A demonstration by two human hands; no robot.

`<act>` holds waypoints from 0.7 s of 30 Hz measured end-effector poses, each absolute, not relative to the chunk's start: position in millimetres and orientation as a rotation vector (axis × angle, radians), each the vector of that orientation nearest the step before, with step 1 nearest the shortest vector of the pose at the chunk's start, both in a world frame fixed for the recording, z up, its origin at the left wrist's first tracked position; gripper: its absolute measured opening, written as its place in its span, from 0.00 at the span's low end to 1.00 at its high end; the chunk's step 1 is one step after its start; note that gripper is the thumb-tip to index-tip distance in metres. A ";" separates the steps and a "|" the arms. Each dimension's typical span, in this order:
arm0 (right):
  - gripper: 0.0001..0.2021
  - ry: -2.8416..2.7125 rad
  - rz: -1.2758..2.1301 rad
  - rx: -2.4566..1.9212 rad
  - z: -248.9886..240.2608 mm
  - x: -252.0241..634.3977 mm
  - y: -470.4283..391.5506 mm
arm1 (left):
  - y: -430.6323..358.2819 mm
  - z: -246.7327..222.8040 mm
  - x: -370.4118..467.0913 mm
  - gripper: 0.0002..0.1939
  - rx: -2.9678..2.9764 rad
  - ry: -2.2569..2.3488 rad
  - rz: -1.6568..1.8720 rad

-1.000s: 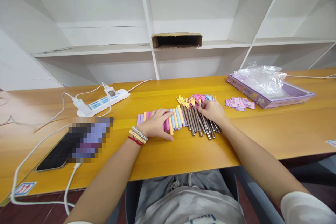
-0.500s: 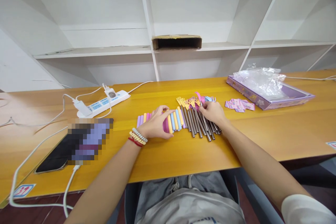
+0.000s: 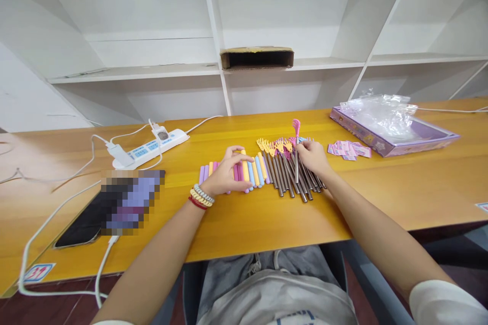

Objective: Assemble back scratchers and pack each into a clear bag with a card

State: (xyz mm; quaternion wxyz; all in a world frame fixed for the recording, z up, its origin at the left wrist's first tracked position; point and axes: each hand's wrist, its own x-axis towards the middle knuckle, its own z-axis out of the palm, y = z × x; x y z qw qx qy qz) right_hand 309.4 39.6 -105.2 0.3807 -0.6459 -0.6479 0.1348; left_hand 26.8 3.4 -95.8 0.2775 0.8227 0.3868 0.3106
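Observation:
My left hand (image 3: 227, 172) curls over a row of pastel tubes (image 3: 258, 171). Its thumb lies at the lower end of a yellow tube (image 3: 246, 171), with the fingers across the upper part; that tube sits higher than its neighbours. My right hand (image 3: 311, 156) pinches a pink back scratcher (image 3: 297, 144) by its metal rod, the hand-shaped head pointing up and away. Under and beside this hand lies a pile of back scratchers (image 3: 282, 167) with yellow, pink and blue heads and metal rods.
Small pink cards (image 3: 348, 150) lie right of the pile. Behind them a purple box tray (image 3: 396, 148) holds clear plastic bags (image 3: 381, 117). A white power strip (image 3: 152, 148), cables and a phone (image 3: 82, 218) are at left. A cardboard box (image 3: 257, 58) sits on the shelf.
My right hand has raised the pink back scratcher out of the pile, so its rod now shows above the others. The yellow tube at my left hand has shifted slightly away from me.

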 end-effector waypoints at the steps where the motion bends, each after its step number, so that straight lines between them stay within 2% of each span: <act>1: 0.14 -1.644 0.361 -1.633 -105.2 309.6 39.8 | 4.5 -95.6 26.8 0.28 2.138 1.024 0.883; 3: 0.14 -1.642 0.378 -1.617 -105.5 309.7 40.2 | 5.9 -95.0 26.7 0.24 2.054 1.043 0.944; 6: 0.13 -1.660 0.389 -1.627 -106.2 308.6 40.1 | 5.3 -94.7 26.3 0.26 2.152 1.195 0.868; 12: 0.14 -1.680 0.398 -1.637 -105.9 307.5 38.4 | 4.5 -102.2 25.5 0.38 2.437 1.313 0.466; 21: 0.12 -1.730 0.343 -1.643 -105.1 306.7 36.7 | 10.1 -100.9 18.2 0.53 2.582 1.343 0.258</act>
